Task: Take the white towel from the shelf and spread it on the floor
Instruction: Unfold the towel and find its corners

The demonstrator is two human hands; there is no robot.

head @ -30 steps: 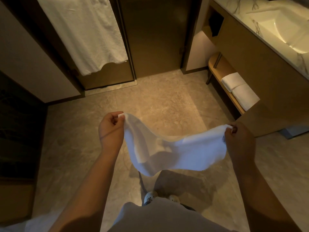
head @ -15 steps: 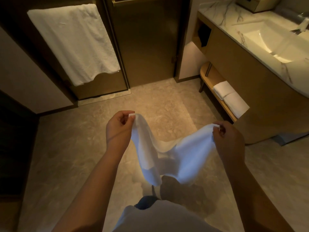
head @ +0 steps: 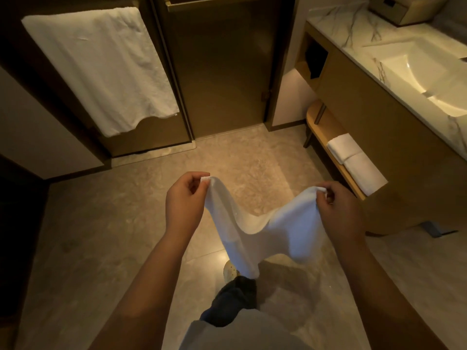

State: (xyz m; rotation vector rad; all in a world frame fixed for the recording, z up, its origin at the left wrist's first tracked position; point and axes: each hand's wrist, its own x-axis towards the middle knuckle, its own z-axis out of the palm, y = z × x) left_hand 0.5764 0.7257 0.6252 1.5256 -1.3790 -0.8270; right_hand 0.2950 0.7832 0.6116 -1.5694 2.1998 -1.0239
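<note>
Below your chin, at the bottom of the view, your grey shirt hem [head: 242,332] and one dark trouser leg [head: 233,301] show, with a pale shoe [head: 230,270] on the stone floor [head: 101,236] just ahead of it. Both your forearms reach forward over that floor.

Your left hand [head: 185,203] is closed in a pinch: thumb and fingers grip one upper corner of the white towel [head: 265,236], a small tab of cloth showing above the fingertips. Your right hand [head: 341,210] is likewise closed, pinching the opposite upper corner. The two hands are held apart at about the same height.

Between them the towel hangs clear of the floor. Its top edge sags in a deep curve, so the cloth is slack and not stretched flat. The lowest fold droops toward your shoe and casts a shadow on the tiles below.

To the right, beyond your right hand, a low wooden shelf [head: 326,122] runs under the vanity cabinet [head: 379,135]. Two folded white towels [head: 353,160] lie on it, side by side and touching.

Above the cabinet, a marble counter [head: 333,18] carries a white basin [head: 429,79]; a box [head: 404,8] stands at the counter's far end.

Farthest off, a dark door [head: 219,66] stands shut straight ahead. Left of it, a large white towel [head: 101,72] hangs down flat from a rail, its lower edge uneven.
</note>
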